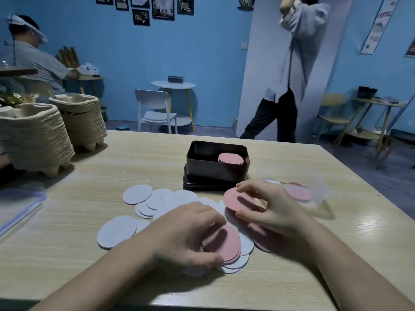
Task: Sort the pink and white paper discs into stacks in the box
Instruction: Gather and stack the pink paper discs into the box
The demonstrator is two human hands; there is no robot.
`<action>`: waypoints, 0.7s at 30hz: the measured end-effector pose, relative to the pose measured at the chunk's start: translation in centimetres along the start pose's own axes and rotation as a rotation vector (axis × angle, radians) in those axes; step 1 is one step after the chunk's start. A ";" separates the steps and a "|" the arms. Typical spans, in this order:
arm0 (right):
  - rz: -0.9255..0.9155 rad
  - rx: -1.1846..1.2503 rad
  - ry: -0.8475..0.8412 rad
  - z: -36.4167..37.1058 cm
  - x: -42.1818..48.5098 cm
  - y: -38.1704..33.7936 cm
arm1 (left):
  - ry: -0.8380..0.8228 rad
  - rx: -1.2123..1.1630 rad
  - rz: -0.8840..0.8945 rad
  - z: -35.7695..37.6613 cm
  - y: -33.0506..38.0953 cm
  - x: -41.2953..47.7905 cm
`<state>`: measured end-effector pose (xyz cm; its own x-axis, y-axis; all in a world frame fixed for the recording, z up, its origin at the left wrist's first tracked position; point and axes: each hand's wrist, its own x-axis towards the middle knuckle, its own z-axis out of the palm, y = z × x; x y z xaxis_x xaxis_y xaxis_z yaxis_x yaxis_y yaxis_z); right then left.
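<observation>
A dark box (pixel 216 168) stands on its lid at the table's middle, with a stack of pink discs (pixel 230 158) in its right end. Several white discs (pixel 137 194) lie scattered in front of it. My right hand (pixel 269 206) pinches a pink disc (pixel 235 199) between thumb and fingers, just in front of the box. My left hand (pixel 188 234) curls its fingers and thumb round a small pile of pink discs (pixel 224 245) lying on white ones. More pink discs (pixel 262 237) lie under my right wrist.
A clear plastic tub (pixel 314 182) with pink discs inside sits right of the box. Two stacks of pulp trays (pixel 33 135) stand at the table's far left. A clear lid (pixel 20 205) lies at the left edge. A person walks beyond the table.
</observation>
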<state>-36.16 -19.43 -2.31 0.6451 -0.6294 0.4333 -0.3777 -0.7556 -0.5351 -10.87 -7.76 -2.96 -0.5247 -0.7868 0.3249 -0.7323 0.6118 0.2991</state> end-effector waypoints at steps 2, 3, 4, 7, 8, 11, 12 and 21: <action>0.004 -0.004 -0.003 0.1 -0.2 0.1 | 0.007 -0.019 -0.004 0.1 -0.1 0.1; 0.007 -0.004 -0.001 0.1 -0.2 0.2 | 0.013 -0.030 -0.001 0.1 -0.2 0.1; 0.010 -0.002 0.002 0.0 -0.3 0.3 | 0.020 -0.039 0.004 0.1 -0.3 0.0; 0.017 -0.012 0.008 0.0 -0.2 0.4 | 0.033 -0.055 -0.001 0.1 -0.5 -0.1; 0.015 -0.014 0.008 0.0 -0.2 0.4 | 0.039 -0.061 -0.008 0.1 -0.6 -0.2; 0.006 -0.020 -0.009 0.2 -0.2 0.4 | 0.062 -0.080 -0.010 -0.2 -0.8 -0.4; 0.003 -0.023 -0.019 0.3 -0.3 0.4 | 0.076 -0.090 -0.005 -0.3 -0.9 -0.4; -0.094 -0.023 -0.109 1.1 1.3 -0.9 | 0.323 0.001 0.032 -1.6 -4.2 -0.1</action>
<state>-34.24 -19.38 -2.11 0.7463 -0.5334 0.3981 -0.3269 -0.8148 -0.4788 -7.06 -10.19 -2.84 -0.3828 -0.7010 0.6018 -0.7184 0.6354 0.2832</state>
